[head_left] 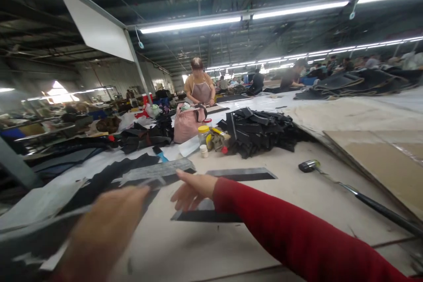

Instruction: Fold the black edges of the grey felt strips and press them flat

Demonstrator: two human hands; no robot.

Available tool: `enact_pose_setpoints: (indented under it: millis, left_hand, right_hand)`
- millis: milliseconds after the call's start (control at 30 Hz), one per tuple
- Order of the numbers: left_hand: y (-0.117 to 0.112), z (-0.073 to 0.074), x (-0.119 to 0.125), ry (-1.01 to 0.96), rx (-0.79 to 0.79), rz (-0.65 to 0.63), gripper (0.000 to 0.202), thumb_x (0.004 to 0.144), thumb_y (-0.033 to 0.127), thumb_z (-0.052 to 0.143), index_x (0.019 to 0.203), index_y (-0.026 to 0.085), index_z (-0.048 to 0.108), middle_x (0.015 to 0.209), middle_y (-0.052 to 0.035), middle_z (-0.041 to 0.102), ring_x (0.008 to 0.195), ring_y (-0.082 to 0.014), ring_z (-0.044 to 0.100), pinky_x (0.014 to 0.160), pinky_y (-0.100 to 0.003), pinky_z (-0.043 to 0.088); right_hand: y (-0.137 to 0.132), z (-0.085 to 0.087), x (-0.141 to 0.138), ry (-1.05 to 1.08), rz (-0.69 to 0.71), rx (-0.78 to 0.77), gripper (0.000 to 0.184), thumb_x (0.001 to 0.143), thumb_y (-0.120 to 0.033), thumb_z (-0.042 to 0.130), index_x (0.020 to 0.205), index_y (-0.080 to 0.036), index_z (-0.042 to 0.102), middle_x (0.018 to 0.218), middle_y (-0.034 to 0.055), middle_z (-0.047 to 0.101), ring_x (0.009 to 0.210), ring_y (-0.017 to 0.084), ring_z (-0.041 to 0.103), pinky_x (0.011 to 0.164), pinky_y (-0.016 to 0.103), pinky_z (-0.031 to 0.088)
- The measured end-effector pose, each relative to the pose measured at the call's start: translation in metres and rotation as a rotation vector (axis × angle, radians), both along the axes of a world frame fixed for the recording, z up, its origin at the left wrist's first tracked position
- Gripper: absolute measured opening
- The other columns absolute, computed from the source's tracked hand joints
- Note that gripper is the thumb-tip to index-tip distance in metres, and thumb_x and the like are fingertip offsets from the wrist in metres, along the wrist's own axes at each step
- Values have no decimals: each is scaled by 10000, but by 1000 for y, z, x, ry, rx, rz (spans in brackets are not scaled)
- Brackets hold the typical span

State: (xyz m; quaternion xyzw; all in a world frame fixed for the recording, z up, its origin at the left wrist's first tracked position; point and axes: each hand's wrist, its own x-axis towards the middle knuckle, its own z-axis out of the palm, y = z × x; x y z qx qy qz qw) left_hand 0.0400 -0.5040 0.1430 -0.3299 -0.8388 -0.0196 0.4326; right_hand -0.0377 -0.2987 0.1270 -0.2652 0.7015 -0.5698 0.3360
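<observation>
My right hand (194, 188), in a red sleeve, hovers over the pale worktable (158, 246) with its fingers apart and nothing visible in them. Below it lies a black fabric strip with a grey band (208, 216), partly hidden by the hand and sleeve. A similar dark strip (243, 174) lies flat just beyond. Motion smears my left hand (107, 220), nearest the dark fabric pieces (109, 176) on the left; whether its fingers grip anything is unclear. Close to its fingertips is a light grey piece (158, 170) over dark cloth.
A heap of black strips (261, 130) stands at the back beside a pink bag (187, 124) and a yellow-lidded jar (204, 134). A blue-handled brush (161, 154) lies left. On the right are a hammer-like tool (360, 196) and cardboard (380, 158). A co-worker (200, 88) stands across.
</observation>
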Motion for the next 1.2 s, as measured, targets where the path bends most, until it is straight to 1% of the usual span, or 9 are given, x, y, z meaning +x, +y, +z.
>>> enact_pose_setpoints:
  millis: [67,167,267,367,467,667,767,867,1200]
  left_hand:
    - [39,-26,14,38,-127,-60,276,810,141,401,1021,218,562,913,-31,615,855,-180,547,809,-299,406]
    - [89,-59,27,-110,-145,-194,287,809,142,399,1036,217,560,908,-26,627,842,-154,558,796,-251,422]
    - [107,-67,27,-343,-51,-172,352,769,258,501,1120,230,498,1070,-45,575,966,-185,522,840,-274,419]
    - [98,-54,15,-725,-13,-100,408,743,294,518,1144,229,475,1095,-48,566,968,-202,526,826,-293,426]
    - [80,-37,-3,-1193,-43,-112,219,760,289,465,935,238,587,894,8,627,817,-170,566,720,-242,438]
    - [47,-25,-46,-1385,278,0,249,714,396,505,812,180,580,756,7,591,740,-170,539,670,-249,421]
    - [41,-33,-62,-1360,619,-52,300,658,390,575,852,161,566,807,-16,601,771,-173,543,714,-277,426]
    - [42,-46,-67,-1360,789,-94,328,633,356,609,892,156,573,869,-37,613,801,-176,550,739,-297,421]
    - [23,-91,-68,-1370,734,-73,336,681,329,573,955,141,533,692,19,509,638,-108,498,607,-235,378]
  right_hand:
    - [17,-7,19,-132,5,-52,522,796,-556,287,748,-121,572,624,29,582,494,96,546,505,231,446]
    - [48,-30,44,-10,-121,119,170,732,-292,500,697,-132,547,495,-35,503,426,74,495,445,187,408]
    - [80,-48,63,253,-194,256,100,713,-193,480,715,-143,567,484,-49,486,425,61,467,426,165,363]
    - [112,-48,76,436,-243,196,125,731,-191,468,765,-154,583,559,-38,514,514,70,494,503,177,385]
    - [141,-43,77,496,-380,102,159,770,-241,443,763,-147,572,620,-16,518,575,86,494,543,195,399]
    - [178,-52,64,485,-693,36,244,763,-383,463,740,-150,533,593,-13,485,566,105,480,541,227,403]
    - [180,-58,60,459,-786,57,281,740,-429,473,714,-155,525,557,-24,459,536,106,463,520,232,394]
    - [177,-64,60,473,-799,111,303,732,-456,468,661,-164,509,547,-31,442,525,104,445,505,231,377]
    - [166,-83,71,681,-702,497,318,784,-445,406,606,-184,442,607,-1,463,587,127,437,563,252,354]
